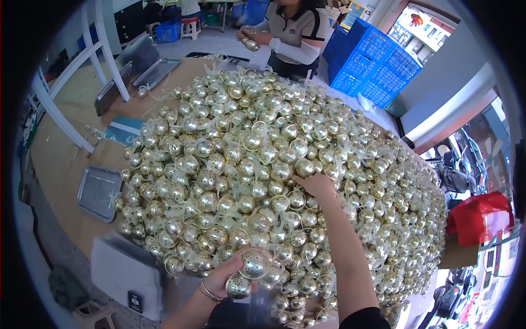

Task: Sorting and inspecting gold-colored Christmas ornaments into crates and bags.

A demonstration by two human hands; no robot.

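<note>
A broad heap of shiny pale-gold perforated ball ornaments (246, 181), tangled with pale translucent ribbons, covers the table. At the heap's near edge, my left hand (220, 278) is closed around two of these ornaments. One perforated ball (255, 263) sits uppermost in it, and another ball (238, 286) lies just below. My right arm stretches across the heap. Its hand (316, 185) is bent down among the balls, with the fingers curled at one gold ball (304, 167); some fingertips are hidden.
Left of the heap lie a metal tray (98, 192) and a blue-green packet (121, 130). A white frame (63, 120) rises there. Across the table a person (290, 38) holds similar balls. Stacked blue crates (372, 60) stand behind; a red cloth (481, 219) hangs at right.
</note>
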